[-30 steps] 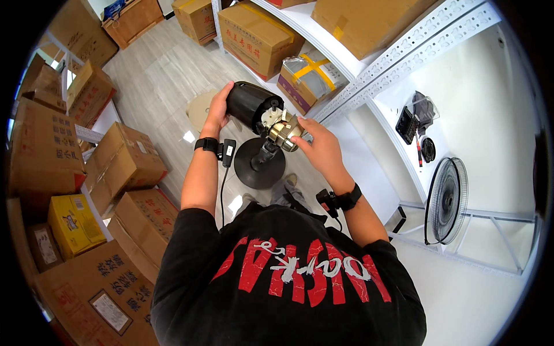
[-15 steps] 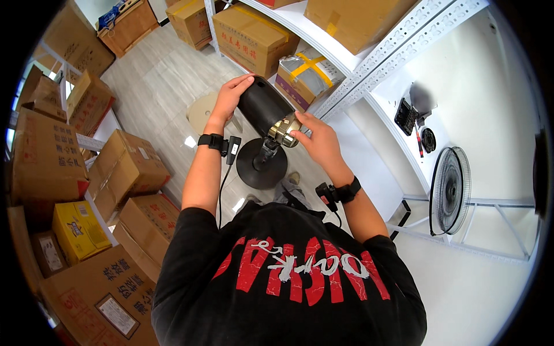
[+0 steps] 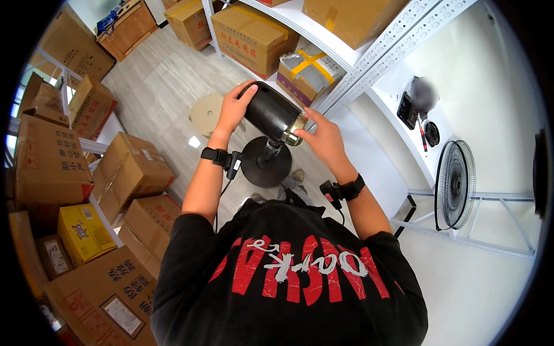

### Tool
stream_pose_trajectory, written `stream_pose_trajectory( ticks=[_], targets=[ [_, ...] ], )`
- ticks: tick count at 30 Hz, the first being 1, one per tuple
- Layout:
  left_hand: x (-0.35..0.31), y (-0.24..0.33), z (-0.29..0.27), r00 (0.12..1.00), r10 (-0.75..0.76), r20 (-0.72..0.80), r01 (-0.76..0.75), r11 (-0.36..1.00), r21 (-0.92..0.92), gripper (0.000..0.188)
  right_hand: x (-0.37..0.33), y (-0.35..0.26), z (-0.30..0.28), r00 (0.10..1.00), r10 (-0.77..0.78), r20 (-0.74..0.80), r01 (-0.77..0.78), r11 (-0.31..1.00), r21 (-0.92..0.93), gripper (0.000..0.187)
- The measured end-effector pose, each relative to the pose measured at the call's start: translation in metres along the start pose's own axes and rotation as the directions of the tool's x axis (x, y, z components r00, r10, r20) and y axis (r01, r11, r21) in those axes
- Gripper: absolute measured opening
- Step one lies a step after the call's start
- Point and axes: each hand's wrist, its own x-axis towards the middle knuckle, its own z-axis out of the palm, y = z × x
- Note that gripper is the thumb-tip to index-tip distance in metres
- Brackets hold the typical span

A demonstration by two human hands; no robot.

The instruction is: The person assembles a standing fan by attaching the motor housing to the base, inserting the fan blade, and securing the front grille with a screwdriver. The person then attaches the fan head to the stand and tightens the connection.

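Observation:
A black fan motor housing (image 3: 272,111) sits atop a fan stand with a round black base (image 3: 266,168). My left hand (image 3: 235,108) is wrapped over the housing's far left end, gripping it. At the other end, a brass-coloured metal motor (image 3: 296,128) sticks partly out of the housing. My right hand (image 3: 323,137) grips this end, thumb on the motor and fingers at the housing's rim. How far the motor sits inside is hidden.
Right, a white shelf (image 3: 389,115) bears a black parts tray (image 3: 407,111), red screwdriver (image 3: 423,136) and black ring (image 3: 431,132). A fan grille (image 3: 455,184) leans beside it. Cardboard boxes (image 3: 130,173) crowd the left; a beige stool (image 3: 205,116) stands beyond the stand.
The black housing has slid toward my right hand and covers more of the metal motor. My right hand has shifted slightly at that end; the left still grips the housing.

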Motion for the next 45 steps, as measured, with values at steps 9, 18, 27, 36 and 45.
stream_pose_trajectory(
  ticks=[9, 18, 27, 36, 45],
  targets=[
    [0.007, -0.009, 0.001, 0.997, -0.078, 0.011, 0.078, 0.981, -0.176, 0.040, 0.002, 0.007, 0.006, 0.999, -0.011, -0.037, 0.013, 0.999, 0.049, 0.060],
    [-0.004, 0.009, 0.013, 1.000, 0.030, 0.007, -0.030, 0.999, 0.021, 0.044, -0.005, 0.002, 0.002, 0.999, 0.040, -0.015, -0.039, 0.997, 0.065, 0.061],
    [0.002, 0.017, 0.003, 0.995, 0.017, 0.097, -0.032, 0.987, 0.159, 0.045, -0.004, 0.008, 0.004, 0.997, -0.042, -0.059, 0.042, 0.999, -0.010, 0.067],
    [-0.023, 0.012, 0.007, 0.977, 0.212, 0.009, -0.209, 0.952, 0.224, 0.042, -0.007, 0.021, 0.007, 0.999, 0.037, 0.015, -0.037, 0.999, 0.035, 0.069],
    [-0.028, 0.020, 0.008, 0.987, 0.158, 0.013, -0.156, 0.957, 0.245, 0.043, -0.007, 0.004, -0.012, 0.966, 0.103, 0.237, -0.129, 0.987, 0.095, 0.101]
  ],
)
